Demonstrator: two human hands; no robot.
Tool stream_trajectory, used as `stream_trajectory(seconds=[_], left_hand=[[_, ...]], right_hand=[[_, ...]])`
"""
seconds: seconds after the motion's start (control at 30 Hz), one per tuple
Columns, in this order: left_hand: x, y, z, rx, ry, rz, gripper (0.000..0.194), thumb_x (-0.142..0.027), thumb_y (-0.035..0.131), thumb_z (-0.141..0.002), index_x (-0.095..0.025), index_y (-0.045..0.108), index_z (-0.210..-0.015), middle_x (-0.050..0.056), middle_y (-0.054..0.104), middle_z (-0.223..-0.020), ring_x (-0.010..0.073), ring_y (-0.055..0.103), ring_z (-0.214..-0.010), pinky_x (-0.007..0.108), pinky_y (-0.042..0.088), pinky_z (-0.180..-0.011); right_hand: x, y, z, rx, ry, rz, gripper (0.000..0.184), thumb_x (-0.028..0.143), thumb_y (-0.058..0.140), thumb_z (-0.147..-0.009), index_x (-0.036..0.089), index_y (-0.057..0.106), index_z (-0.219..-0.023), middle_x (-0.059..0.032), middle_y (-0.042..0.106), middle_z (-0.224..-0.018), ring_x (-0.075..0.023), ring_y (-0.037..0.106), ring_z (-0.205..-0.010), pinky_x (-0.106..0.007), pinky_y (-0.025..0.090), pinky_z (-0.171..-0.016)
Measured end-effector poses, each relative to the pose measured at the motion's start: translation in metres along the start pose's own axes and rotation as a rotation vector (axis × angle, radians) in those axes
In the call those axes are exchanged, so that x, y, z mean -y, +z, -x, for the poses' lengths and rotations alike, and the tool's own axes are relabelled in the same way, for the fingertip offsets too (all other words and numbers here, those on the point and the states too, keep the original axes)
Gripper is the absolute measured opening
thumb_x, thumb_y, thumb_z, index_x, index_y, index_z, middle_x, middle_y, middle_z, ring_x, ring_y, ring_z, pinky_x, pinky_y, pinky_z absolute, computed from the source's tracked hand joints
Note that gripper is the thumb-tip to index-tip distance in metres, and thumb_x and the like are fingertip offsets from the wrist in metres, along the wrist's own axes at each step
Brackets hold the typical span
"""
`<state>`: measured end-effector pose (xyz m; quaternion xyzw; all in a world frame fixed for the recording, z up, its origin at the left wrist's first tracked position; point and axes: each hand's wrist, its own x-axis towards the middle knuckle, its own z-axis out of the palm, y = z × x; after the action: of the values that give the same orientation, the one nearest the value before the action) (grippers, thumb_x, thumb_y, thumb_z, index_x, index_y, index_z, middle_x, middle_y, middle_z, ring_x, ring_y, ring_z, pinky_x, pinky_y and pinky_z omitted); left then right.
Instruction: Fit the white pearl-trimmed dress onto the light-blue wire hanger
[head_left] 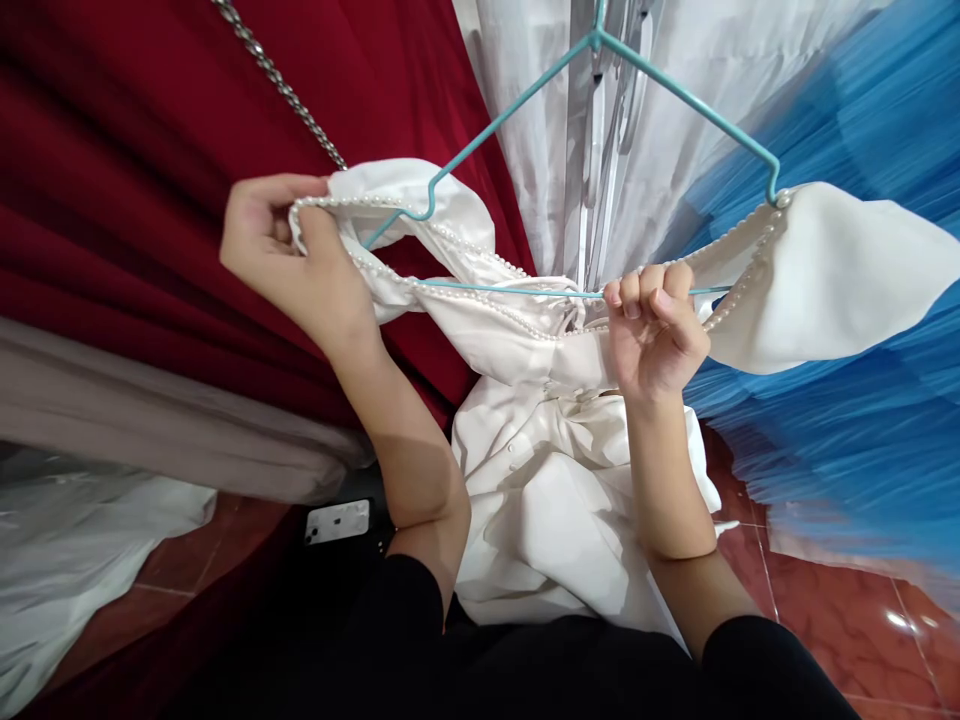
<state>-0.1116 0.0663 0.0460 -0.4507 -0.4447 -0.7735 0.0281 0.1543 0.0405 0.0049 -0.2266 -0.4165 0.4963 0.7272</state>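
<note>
A white dress [540,500] with pearl-beaded edges hangs on a light blue wire hanger [517,110] in front of me. My left hand [300,250] pinches the beaded edge of the dress's left sleeve between thumb and fingers, holding it out beyond the hanger's end. My right hand [656,325] is closed around the hanger's lower bar, close to the right side of the neckline. The right sleeve [847,270] spreads past the hanger's right shoulder. Below, the skirt falls in folds between my forearms.
Dark red fabric [150,130] hangs on the left, with a silver chain [285,90] across it. Blue tulle [862,420] fills the right side. White garments [517,70] hang behind. A phone [337,521] lies low on the left, above red floor tiles [847,610].
</note>
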Motion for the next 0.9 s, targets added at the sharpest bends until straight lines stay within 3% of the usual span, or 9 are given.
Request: stream_trajectory(seconds=[0.13,0.3,0.4,0.5,0.6,0.67,0.77,0.9], left_hand=[[0.009,-0.005,0.005,0.010,0.038,0.003,0.045,0.022,0.047,-0.083,-0.014,0.074,-0.079,-0.007,0.070,-0.076,0.0102,0.062,-0.080,0.021,0.050,-0.080],[-0.004,0.008,-0.003,0.224,0.106,-0.039,0.037,0.018,0.050,-0.082,-0.008,0.076,-0.087,-0.002,0.070,-0.081,0.0121,0.063,-0.081,0.023,0.048,-0.076],[-0.001,0.001,-0.009,0.243,0.107,-0.074,0.037,0.014,0.050,-0.082,-0.010,0.077,-0.089,-0.002,0.070,-0.083,0.0112,0.061,-0.079,0.024,0.046,-0.074],[0.016,-0.021,0.002,0.189,0.020,-0.097,0.037,0.010,0.054,-0.081,-0.017,0.078,-0.087,-0.005,0.070,-0.082,0.0109,0.058,-0.076,0.025,0.043,-0.071],[0.031,-0.045,0.031,0.122,-0.137,-0.017,0.032,0.007,0.063,-0.076,-0.023,0.076,-0.081,-0.007,0.067,-0.074,0.0114,0.055,-0.070,0.027,0.042,-0.069],[0.032,-0.051,0.054,0.181,-0.231,0.045,0.027,0.003,0.069,-0.072,-0.022,0.073,-0.078,-0.005,0.067,-0.075,0.0134,0.059,-0.074,0.029,0.047,-0.075],[0.019,-0.039,0.080,0.357,-0.306,0.108,0.018,-0.006,0.079,-0.067,-0.019,0.069,-0.073,0.001,0.069,-0.076,0.0164,0.065,-0.076,0.031,0.053,-0.077],[-0.016,-0.001,0.095,0.501,-0.333,0.382,0.037,-0.024,0.087,-0.067,-0.019,0.067,-0.098,0.006,0.073,-0.095,0.0197,0.072,-0.092,0.030,0.057,-0.085]], right_hand=[[0.000,-0.001,-0.001,-0.026,-0.006,0.025,0.056,0.045,0.071,-0.069,0.024,0.019,-0.066,0.0036,0.019,-0.065,-0.0137,0.032,-0.059,-0.038,0.050,-0.070],[0.002,-0.005,-0.004,0.021,-0.037,-0.036,0.055,0.039,0.070,-0.072,0.023,0.018,-0.066,0.0039,0.017,-0.066,-0.0129,0.031,-0.060,-0.037,0.048,-0.070],[0.002,-0.005,-0.003,0.003,-0.029,-0.029,0.055,0.040,0.071,-0.071,0.023,0.018,-0.066,0.0038,0.017,-0.066,-0.0134,0.030,-0.060,-0.037,0.048,-0.071],[0.000,-0.003,-0.002,-0.013,-0.028,-0.038,0.054,0.040,0.070,-0.070,0.024,0.019,-0.065,0.0036,0.017,-0.066,-0.0137,0.030,-0.060,-0.037,0.049,-0.069],[-0.002,0.000,-0.001,0.011,-0.016,-0.074,0.054,0.037,0.069,-0.072,0.023,0.018,-0.066,0.0040,0.016,-0.065,-0.0130,0.031,-0.060,-0.037,0.051,-0.072],[-0.004,0.001,-0.001,0.022,0.005,-0.084,0.055,0.037,0.069,-0.074,0.023,0.016,-0.067,0.0043,0.016,-0.066,-0.0123,0.032,-0.060,-0.037,0.053,-0.074],[-0.007,0.001,0.000,0.015,0.025,-0.076,0.055,0.038,0.068,-0.076,0.023,0.016,-0.068,0.0044,0.017,-0.067,-0.0117,0.034,-0.061,-0.038,0.056,-0.077],[-0.007,0.003,0.002,0.008,0.034,-0.119,0.051,0.036,0.067,-0.078,0.023,0.019,-0.068,0.0040,0.020,-0.067,-0.0115,0.036,-0.062,-0.036,0.056,-0.079]])
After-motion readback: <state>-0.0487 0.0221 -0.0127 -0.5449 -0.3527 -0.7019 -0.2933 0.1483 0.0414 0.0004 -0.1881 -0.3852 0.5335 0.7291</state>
